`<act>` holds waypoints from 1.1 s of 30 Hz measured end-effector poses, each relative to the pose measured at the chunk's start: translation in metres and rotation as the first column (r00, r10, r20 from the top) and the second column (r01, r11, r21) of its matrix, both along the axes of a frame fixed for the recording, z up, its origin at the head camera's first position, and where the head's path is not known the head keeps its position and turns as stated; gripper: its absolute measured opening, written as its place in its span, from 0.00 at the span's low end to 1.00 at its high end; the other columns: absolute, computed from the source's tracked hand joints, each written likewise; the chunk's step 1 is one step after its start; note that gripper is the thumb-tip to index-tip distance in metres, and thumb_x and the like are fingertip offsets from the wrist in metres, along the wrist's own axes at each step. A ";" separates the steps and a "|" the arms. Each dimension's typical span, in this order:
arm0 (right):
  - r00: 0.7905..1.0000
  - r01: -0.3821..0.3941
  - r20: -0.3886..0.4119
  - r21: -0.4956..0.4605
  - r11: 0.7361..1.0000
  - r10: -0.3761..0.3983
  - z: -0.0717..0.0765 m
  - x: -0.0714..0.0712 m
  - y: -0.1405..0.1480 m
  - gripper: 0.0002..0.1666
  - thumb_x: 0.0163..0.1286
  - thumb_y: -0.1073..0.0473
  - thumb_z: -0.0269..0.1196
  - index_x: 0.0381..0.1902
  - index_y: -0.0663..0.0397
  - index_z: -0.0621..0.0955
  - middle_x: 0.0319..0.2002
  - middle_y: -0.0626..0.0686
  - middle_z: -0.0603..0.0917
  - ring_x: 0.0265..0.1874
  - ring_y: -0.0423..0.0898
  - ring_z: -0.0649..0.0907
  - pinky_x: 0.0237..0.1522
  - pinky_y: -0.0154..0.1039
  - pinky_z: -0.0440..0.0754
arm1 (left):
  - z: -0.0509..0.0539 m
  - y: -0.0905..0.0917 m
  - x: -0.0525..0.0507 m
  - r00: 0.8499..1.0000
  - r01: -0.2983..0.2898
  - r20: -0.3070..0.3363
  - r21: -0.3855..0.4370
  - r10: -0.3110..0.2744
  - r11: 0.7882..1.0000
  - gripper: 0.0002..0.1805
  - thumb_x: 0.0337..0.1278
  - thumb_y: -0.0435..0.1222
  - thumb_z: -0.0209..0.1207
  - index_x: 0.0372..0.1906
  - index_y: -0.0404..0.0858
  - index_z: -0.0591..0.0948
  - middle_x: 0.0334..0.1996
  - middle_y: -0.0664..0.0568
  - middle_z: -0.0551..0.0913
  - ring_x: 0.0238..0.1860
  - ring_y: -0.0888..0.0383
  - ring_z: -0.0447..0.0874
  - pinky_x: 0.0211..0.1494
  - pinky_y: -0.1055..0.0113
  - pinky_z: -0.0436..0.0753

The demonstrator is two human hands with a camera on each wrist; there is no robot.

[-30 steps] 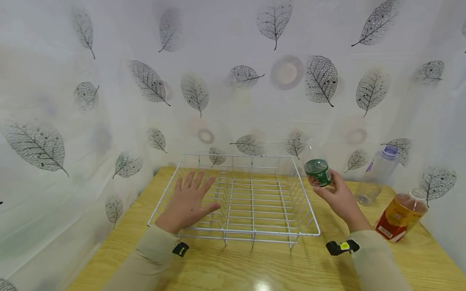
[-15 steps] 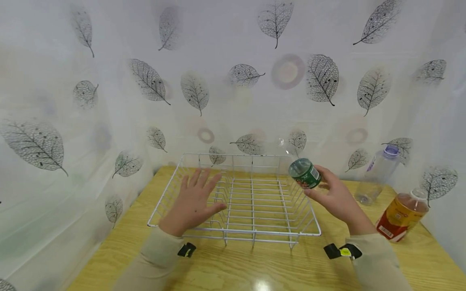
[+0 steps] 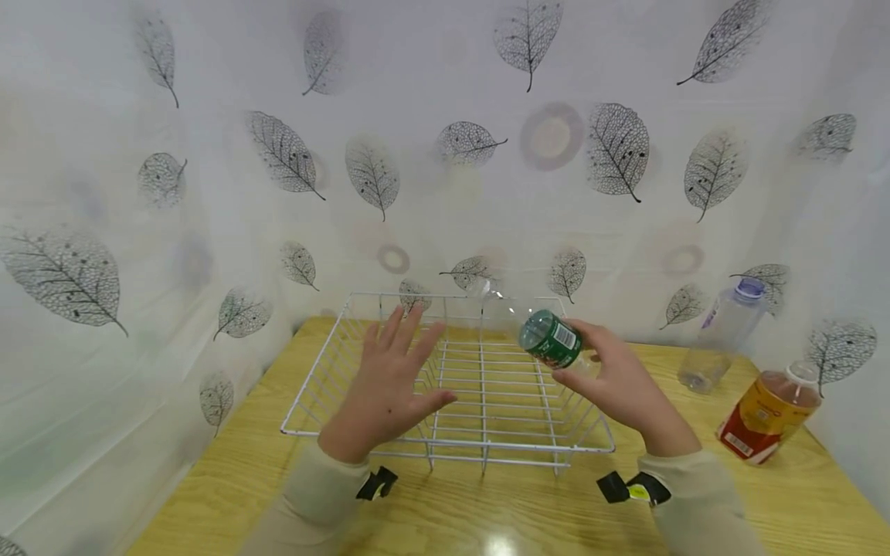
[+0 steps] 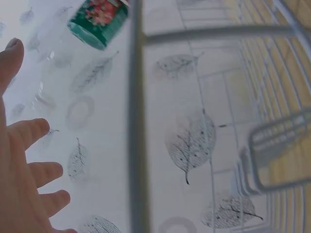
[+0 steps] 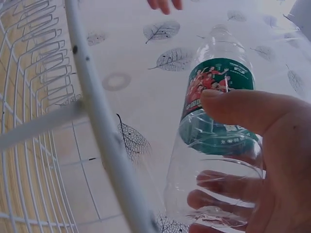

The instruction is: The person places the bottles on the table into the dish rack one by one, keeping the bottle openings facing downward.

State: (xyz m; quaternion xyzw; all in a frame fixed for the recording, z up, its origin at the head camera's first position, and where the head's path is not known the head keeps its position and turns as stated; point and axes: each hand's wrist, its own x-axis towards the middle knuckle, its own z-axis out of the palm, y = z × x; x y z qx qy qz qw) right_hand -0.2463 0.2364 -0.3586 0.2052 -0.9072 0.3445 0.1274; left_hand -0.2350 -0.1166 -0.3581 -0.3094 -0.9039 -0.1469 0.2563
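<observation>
My right hand point(image 3: 622, 382) grips a clear plastic bottle point(image 3: 552, 340) with a green label near its lower half. The bottle tilts over the right part of a white wire rack point(image 3: 483, 445), its neck toward the upper left. In the right wrist view the thumb lies across the label point(image 5: 214, 77) and the fingers show through the clear bottom. My left hand point(image 3: 389, 386) hovers over the rack's left part, fingers spread and holding nothing. The left wrist view shows its fingers point(image 4: 39, 172) apart from the bottle's green label point(image 4: 99, 22).
Right of the rack stand a clear bottle point(image 3: 719, 336) with a purple neck and a bottle point(image 3: 768, 417) with a red and yellow label and amber contents. The rack rests on a wooden table point(image 3: 487, 510). A pale leaf-print curtain point(image 3: 431, 208) hangs behind and at the sides.
My right hand has carried the bottle leftward from beside the rack to over it, and the bottle tilts more to the left. My left hand has moved right, fingers still spread.
</observation>
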 end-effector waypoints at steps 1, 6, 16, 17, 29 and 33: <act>1.000 -0.001 0.002 0.007 1.000 0.001 0.000 0.000 -0.002 0.46 0.67 0.45 0.71 0.76 0.49 0.66 0.65 0.58 0.74 0.59 0.58 0.77 0.58 0.64 0.75 | 0.002 0.003 0.001 1.000 0.004 -0.020 0.006 -0.004 1.000 0.50 0.62 0.74 0.43 0.81 0.50 0.57 0.82 0.45 0.42 0.80 0.43 0.34 0.74 0.32 0.41; 1.000 0.009 -0.004 0.080 0.997 -0.008 0.004 0.000 -0.013 0.48 0.64 0.42 0.72 0.76 0.48 0.67 0.63 0.56 0.76 0.59 0.57 0.78 0.56 0.66 0.76 | 0.008 0.016 0.007 0.994 0.016 -0.105 0.026 -0.013 1.000 0.51 0.61 0.77 0.36 0.79 0.49 0.62 0.81 0.44 0.44 0.80 0.44 0.34 0.75 0.33 0.39; 0.981 0.057 -0.195 0.312 0.949 0.006 0.005 0.001 -0.035 0.46 0.55 0.48 0.78 0.71 0.47 0.73 0.55 0.53 0.80 0.53 0.57 0.80 0.52 0.60 0.79 | 0.008 0.036 0.011 0.995 -0.008 -0.100 -0.031 0.005 0.999 0.53 0.56 0.76 0.49 0.80 0.51 0.60 0.81 0.42 0.48 0.80 0.43 0.34 0.74 0.31 0.41; 0.977 0.052 -0.213 0.326 0.944 0.020 0.004 0.001 -0.037 0.46 0.54 0.48 0.78 0.70 0.47 0.74 0.55 0.52 0.80 0.52 0.56 0.80 0.52 0.59 0.79 | 0.007 0.038 0.011 0.996 -0.016 -0.092 -0.046 0.011 0.999 0.53 0.54 0.75 0.53 0.80 0.51 0.60 0.80 0.41 0.49 0.80 0.42 0.34 0.74 0.32 0.41; 0.935 0.017 -0.328 0.417 0.909 0.133 -0.002 0.006 -0.053 0.50 0.48 0.50 0.82 0.69 0.49 0.76 0.59 0.55 0.79 0.58 0.57 0.78 0.58 0.58 0.77 | -0.005 0.046 0.008 1.000 -0.027 -0.014 -0.135 0.025 0.990 0.59 0.42 0.73 0.65 0.79 0.48 0.63 0.79 0.39 0.53 0.79 0.41 0.44 0.75 0.37 0.51; 0.923 0.021 -0.356 0.419 0.908 0.144 -0.002 0.009 -0.058 0.50 0.47 0.51 0.83 0.69 0.49 0.76 0.58 0.54 0.80 0.59 0.58 0.77 0.59 0.59 0.76 | -0.008 0.049 0.008 0.999 -0.037 0.012 -0.154 0.039 0.987 0.59 0.43 0.70 0.68 0.79 0.48 0.63 0.79 0.40 0.52 0.79 0.41 0.46 0.73 0.39 0.60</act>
